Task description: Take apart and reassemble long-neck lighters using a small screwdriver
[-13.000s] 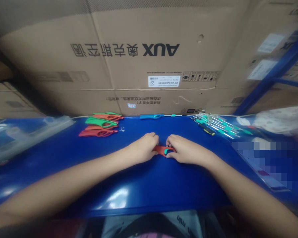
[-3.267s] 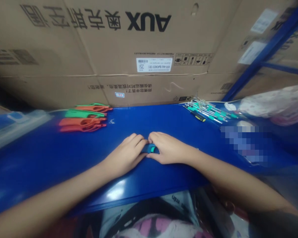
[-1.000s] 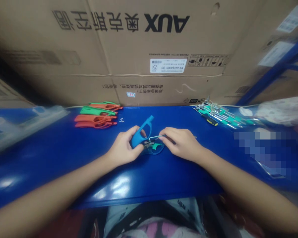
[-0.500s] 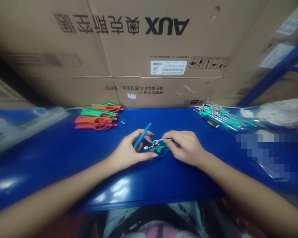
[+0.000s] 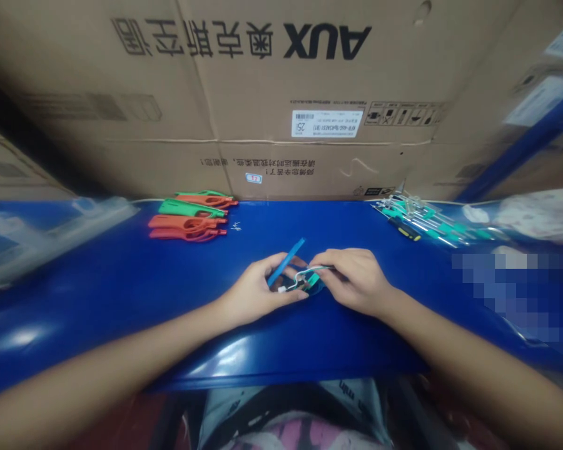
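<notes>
My left hand (image 5: 258, 284) is curled around a blue plastic shell (image 5: 287, 261), which looks like the casing of a utility lighter. The casing's long narrow part slants up and to the right. Inside it I see a green part (image 5: 313, 281), a small white end piece (image 5: 282, 289) and a dark bit near my left thumb. My right hand (image 5: 349, 272) pinches a thin pale wire (image 5: 304, 270) that curves across the casing. Fingers of both hands hide much of the inside, so the small parts are hard to tell apart.
Several orange and green lighter casings (image 5: 187, 220) lie stacked at the back left of the blue table (image 5: 169, 350). Metal rods with green parts (image 5: 431, 219) lie back right beside a black-and-yellow handle (image 5: 404, 229). Clear plastic (image 5: 65, 237) lies left; a large carton (image 5: 253, 81) stands behind.
Against the table, my hands have shifted slightly, and my left hand with the blue casing is a little closer to my right. The casing's long part leans further right. The view has also shifted.
</notes>
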`<control>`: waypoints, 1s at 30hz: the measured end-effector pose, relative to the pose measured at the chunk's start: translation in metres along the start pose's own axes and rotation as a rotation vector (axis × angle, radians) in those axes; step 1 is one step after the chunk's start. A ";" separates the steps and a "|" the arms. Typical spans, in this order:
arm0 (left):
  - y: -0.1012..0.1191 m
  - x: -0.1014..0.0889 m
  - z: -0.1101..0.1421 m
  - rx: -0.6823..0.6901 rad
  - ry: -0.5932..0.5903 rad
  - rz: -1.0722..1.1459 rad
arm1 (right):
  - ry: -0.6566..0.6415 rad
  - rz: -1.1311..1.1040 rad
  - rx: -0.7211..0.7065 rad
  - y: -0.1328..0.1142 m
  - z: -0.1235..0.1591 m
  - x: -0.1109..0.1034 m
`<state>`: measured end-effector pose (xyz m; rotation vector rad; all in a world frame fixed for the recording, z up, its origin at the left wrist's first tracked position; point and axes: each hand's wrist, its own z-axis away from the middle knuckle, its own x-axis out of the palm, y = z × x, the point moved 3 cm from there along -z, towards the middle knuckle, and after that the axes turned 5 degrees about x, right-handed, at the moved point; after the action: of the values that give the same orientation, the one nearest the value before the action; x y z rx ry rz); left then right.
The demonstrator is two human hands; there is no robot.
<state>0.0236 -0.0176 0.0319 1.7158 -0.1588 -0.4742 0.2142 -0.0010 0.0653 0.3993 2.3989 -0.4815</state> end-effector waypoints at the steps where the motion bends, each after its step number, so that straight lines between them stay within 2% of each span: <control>1: 0.000 0.000 0.000 -0.011 0.020 -0.006 | 0.013 0.003 0.014 0.000 0.000 0.000; 3: 0.003 -0.003 -0.001 -0.014 0.068 -0.020 | 0.052 0.021 0.086 0.001 -0.001 -0.001; 7: 0.009 -0.017 -0.003 -0.001 0.124 -0.085 | 0.145 -0.003 0.320 0.007 -0.003 -0.008; 12: 0.002 -0.039 -0.008 -0.111 0.147 -0.245 | 0.459 -0.109 0.564 0.033 -0.006 -0.037; 13: 0.001 -0.041 -0.009 -0.129 0.157 -0.224 | 0.453 -0.145 0.560 0.038 -0.008 -0.041; 15: 0.003 -0.044 -0.012 -0.135 0.175 -0.144 | 0.250 -0.205 0.482 0.043 -0.012 -0.039; 19: 0.014 -0.040 -0.012 -0.127 0.206 -0.010 | -0.356 -0.202 0.290 0.031 -0.008 -0.008; 22: 0.017 -0.036 -0.009 -0.174 0.214 0.054 | -0.629 -0.077 0.282 0.024 0.002 0.014; 24: 0.015 -0.034 -0.008 -0.187 0.209 0.057 | -0.715 -0.017 0.281 0.023 0.006 0.021; 26: 0.011 -0.034 -0.008 -0.181 0.213 0.024 | -0.742 0.006 0.279 0.025 0.008 0.022; 30: 0.004 -0.032 -0.007 -0.192 0.214 -0.016 | -0.680 0.003 0.275 0.027 0.005 0.017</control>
<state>-0.0021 -0.0009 0.0436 1.5675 0.0534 -0.3042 0.2150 0.0236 0.0442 0.2937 1.6806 -0.8031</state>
